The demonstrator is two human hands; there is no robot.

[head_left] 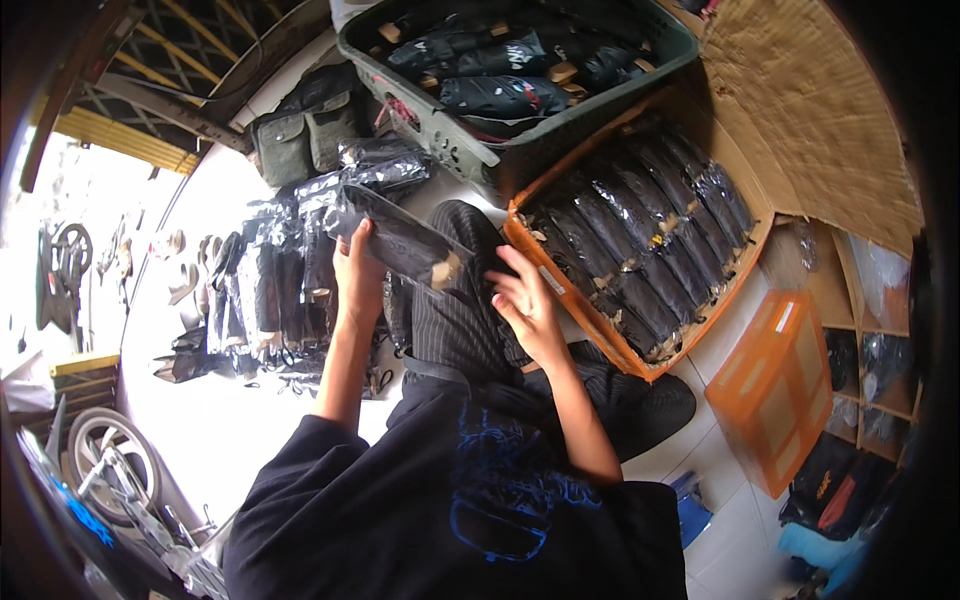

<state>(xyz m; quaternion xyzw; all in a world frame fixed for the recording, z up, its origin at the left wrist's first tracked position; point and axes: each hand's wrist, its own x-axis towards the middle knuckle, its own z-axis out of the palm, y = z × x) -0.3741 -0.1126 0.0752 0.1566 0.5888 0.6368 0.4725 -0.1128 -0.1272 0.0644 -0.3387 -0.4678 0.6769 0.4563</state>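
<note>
A black folded umbrella (pixel 405 243) in a clear plastic sleeve, tan at its right end, is held over my legs. My left hand (pixel 358 268) is closed on its left part. Just beyond the tan end, my right hand (pixel 527 303) has its fingers spread and holds nothing. To the left, a pile of similar wrapped umbrellas (pixel 285 260) covers part of the white floor. At the right, an orange-edged cardboard box (pixel 565 285) holds rows of wrapped umbrellas (pixel 655 215), packed side by side.
A dark green plastic crate (pixel 440 115) with more umbrellas stands at the far side. Beside it lies a grey-green bag (pixel 305 135). An orange carton (pixel 775 390) and shelves (pixel 870 330) stand right; a wheeled vehicle (pixel 115 465) is at lower left.
</note>
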